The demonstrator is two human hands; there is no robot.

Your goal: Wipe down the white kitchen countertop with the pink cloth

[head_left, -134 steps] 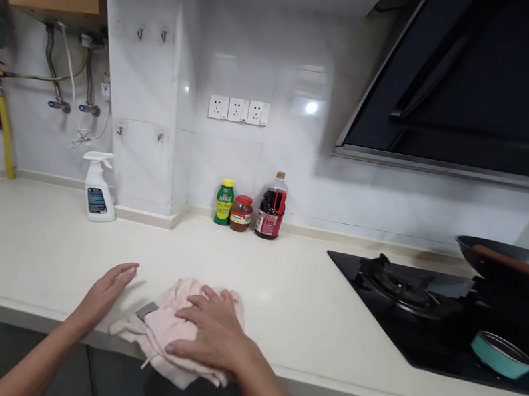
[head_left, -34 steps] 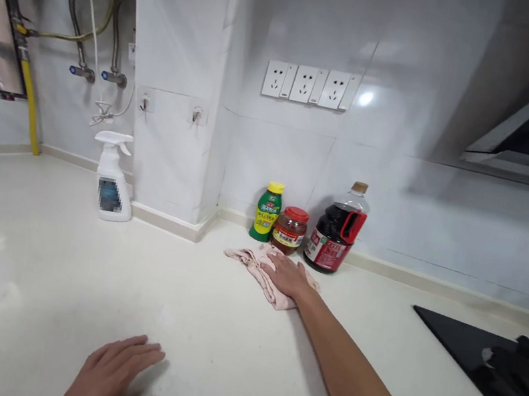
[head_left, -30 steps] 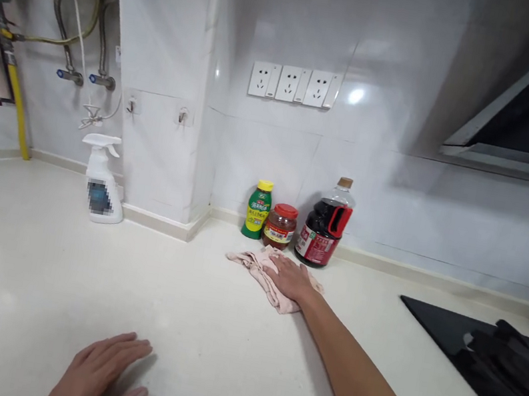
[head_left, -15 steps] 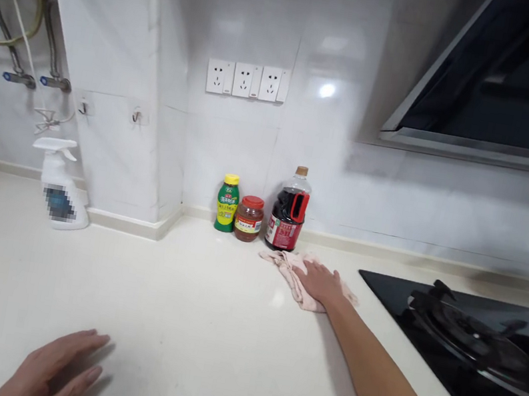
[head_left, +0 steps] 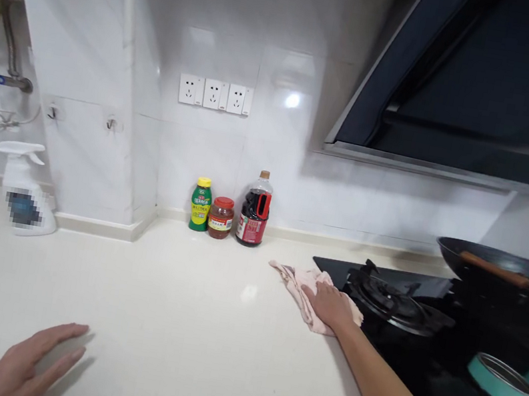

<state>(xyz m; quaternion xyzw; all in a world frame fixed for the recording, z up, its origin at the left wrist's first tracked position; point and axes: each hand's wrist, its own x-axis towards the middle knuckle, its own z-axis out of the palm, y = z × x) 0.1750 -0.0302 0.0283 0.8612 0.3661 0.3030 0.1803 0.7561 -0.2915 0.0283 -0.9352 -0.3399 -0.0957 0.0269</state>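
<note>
My right hand [head_left: 330,307] presses down on a pale pink cloth [head_left: 302,289], its fingers lying over the folds. The cloth is bunched on the white countertop [head_left: 183,319], and its right side reaches the left edge of the black gas stove [head_left: 400,356]. At the lower left, my left hand [head_left: 34,359] holds nothing; thumb and fingers are apart just over the countertop. Behind the cloth, a dark sauce bottle [head_left: 255,213] with a red handle, a red-lidded jar [head_left: 221,219] and a green squeeze bottle [head_left: 201,204] with a yellow cap stand upright near the wall.
A white spray bottle [head_left: 25,192] stands at the left by a wall pillar. On the stove are a burner grate [head_left: 389,300], a dark wok [head_left: 496,267] and a teal round container [head_left: 500,383]. The range hood [head_left: 436,142] overhangs the stove.
My right hand has slid the cloth rightward, away from the sauce bottle and to the stove's edge. The view has turned right, bringing the wok and teal container into sight.
</note>
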